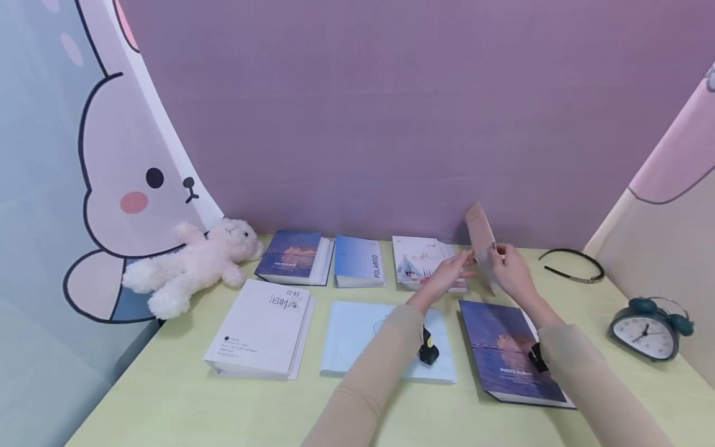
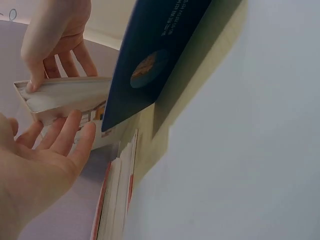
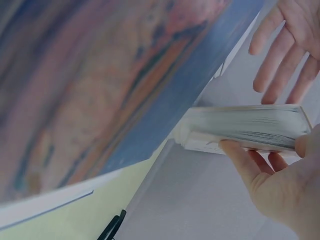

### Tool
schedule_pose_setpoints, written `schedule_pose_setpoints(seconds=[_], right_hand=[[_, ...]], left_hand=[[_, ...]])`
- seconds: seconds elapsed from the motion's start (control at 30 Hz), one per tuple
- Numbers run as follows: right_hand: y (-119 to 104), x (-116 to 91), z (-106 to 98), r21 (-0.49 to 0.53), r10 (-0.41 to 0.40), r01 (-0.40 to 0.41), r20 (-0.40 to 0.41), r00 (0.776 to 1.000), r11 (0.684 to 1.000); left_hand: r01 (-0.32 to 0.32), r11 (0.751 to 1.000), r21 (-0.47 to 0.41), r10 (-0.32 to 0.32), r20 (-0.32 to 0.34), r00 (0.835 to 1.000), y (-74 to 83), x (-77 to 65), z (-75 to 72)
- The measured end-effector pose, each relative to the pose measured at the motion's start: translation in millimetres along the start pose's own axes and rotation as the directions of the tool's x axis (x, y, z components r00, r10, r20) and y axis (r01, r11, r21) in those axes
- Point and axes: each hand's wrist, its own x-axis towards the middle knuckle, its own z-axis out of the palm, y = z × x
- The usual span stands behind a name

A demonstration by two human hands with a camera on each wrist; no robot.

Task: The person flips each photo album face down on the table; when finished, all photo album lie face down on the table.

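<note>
My right hand (image 1: pixel 512 276) grips a photo album (image 1: pixel 480 234) with a pale brownish cover, held upright at the back right of the table. In the right wrist view its thumb and fingers pinch the edge of the thick stack of pages (image 3: pixel 250 124). My left hand (image 1: pixel 445 273) has its fingers extended, fingertips right beside the album's other cover. Close to the left hand lies a white album with a tent picture (image 1: pixel 416 264). Below the right forearm is a dark blue album (image 1: pixel 503 347) marked PHOTO ALBUM.
A light blue album (image 1: pixel 354 335) and a white album (image 1: pixel 259 326) lie in the front row. Behind them are another dark blue album (image 1: pixel 290 254) and a blue POLAROID album (image 1: pixel 357 257). A plush toy (image 1: pixel 195 267) is left; a headband (image 1: pixel 581 254) and alarm clock (image 1: pixel 645 332) are right.
</note>
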Motion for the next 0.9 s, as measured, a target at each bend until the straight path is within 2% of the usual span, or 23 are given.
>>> schedule_pose_setpoints(seconds=[0.2, 0.43, 0.73, 0.9], right_hand=[[1.2, -1.3, -2.4, 0.115, 0.013, -0.015, 0.019, 1.0, 0.993], [3.6, 0.9, -5.7, 0.194, -0.057, 0.057, -0.005, 0.998, 0.979], [3.7, 1.1, -6.8, 0.212, 0.015, -0.01, -0.023, 1.0, 0.977], [5.8, 1.9, -4.6, 0.218, 0.07, -0.057, -0.054, 0.996, 0.974]], left_hand=[[-0.041, 0.998, 0.047, 0.041, 0.002, 0.999, 3.1, -3.1, 5.5], [-0.054, 0.994, 0.091, 0.055, -0.001, 0.999, 4.8, -2.8, 7.7], [-0.06, 0.994, 0.089, 0.06, 0.004, 0.998, 1.8, -1.5, 10.7], [-0.041, 0.991, 0.13, 0.04, 0.004, 0.999, 0.2, -0.2, 13.9]])
